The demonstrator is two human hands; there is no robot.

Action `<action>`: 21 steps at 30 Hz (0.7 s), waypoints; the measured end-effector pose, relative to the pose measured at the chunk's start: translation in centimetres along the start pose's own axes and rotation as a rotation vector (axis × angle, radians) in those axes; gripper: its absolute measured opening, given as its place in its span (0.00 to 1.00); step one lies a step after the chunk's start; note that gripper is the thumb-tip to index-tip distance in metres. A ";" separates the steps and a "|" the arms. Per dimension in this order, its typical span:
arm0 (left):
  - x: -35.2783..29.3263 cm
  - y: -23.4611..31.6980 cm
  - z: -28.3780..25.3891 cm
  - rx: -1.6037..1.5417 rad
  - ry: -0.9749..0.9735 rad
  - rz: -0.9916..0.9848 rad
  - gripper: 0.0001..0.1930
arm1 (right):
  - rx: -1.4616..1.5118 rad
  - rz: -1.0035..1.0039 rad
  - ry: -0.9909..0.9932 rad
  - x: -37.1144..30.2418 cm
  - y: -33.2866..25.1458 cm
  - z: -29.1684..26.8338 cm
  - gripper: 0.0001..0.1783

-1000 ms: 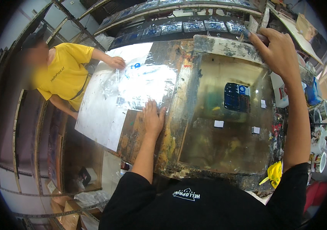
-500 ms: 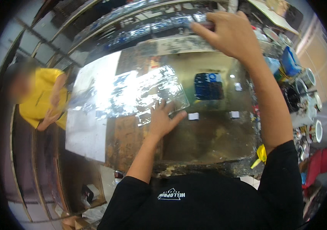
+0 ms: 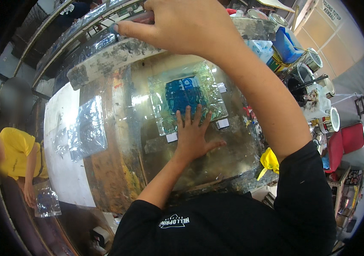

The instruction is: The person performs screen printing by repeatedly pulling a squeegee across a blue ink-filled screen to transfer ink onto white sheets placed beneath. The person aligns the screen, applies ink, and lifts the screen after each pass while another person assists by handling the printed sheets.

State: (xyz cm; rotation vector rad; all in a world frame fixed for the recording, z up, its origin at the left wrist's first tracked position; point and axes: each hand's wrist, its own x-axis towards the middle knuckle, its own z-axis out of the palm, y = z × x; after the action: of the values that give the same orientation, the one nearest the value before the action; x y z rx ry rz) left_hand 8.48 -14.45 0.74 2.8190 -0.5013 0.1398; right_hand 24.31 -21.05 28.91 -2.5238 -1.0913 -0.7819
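Note:
My left hand (image 3: 193, 132) lies flat with fingers spread on the lower edge of a clear plastic bag (image 3: 158, 113). Under or on that bag is a dark blue printed patch (image 3: 185, 94), set on a yellowish work surface (image 3: 216, 160). My right arm reaches across to the far side, where my right hand (image 3: 186, 30) closes around a reddish-brown handle (image 3: 142, 18); the rest of that tool is hidden. Just below this hand runs a paint-stained wooden bar (image 3: 105, 59), its middle covered by the hand and forearm.
More clear bags (image 3: 89, 128) lie on a white board (image 3: 73, 183) at left. A person in yellow (image 3: 17, 149) holds another clear bag (image 3: 47, 200). Paint cans (image 3: 330, 119) and a blue container (image 3: 287, 45) crowd the right edge. A yellow cloth (image 3: 269, 162) hangs near my right elbow.
My left hand and a clear bag have come rightward onto the blue patch. My view has shifted, and the wooden bar shows nearer. The person in yellow now has a bag in hand.

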 end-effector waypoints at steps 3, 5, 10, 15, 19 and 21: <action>-0.5 0.1 -0.2 -0.014 0.004 -0.001 0.59 | 0.070 0.010 0.011 0.3 -0.1 -0.3 0.40; -0.7 0.1 -0.4 -0.036 0.022 0.005 0.58 | 0.072 0.003 0.028 0.2 -0.2 -0.8 0.40; -1.2 -0.8 -2.5 -0.099 -0.073 0.078 0.55 | 0.032 0.007 0.032 0.2 -0.3 -1.4 0.39; -2.3 -4.8 -10.6 -0.757 0.363 -0.461 0.38 | -0.011 0.016 0.073 -1.1 -0.6 0.5 0.37; -4.3 -8.4 -15.9 -1.286 0.711 -0.395 0.32 | -0.013 -0.025 -0.045 -6.9 -1.0 3.3 0.32; -6.2 -8.5 -15.0 -1.224 0.514 -0.462 0.32 | 0.047 -0.052 -0.152 -10.6 -0.9 5.1 0.23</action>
State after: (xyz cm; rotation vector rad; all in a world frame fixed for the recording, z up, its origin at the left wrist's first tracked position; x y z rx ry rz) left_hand 4.92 -0.53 12.15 1.5378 0.1776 0.3125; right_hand 19.51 -24.34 18.71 -2.5592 -1.2134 -0.5772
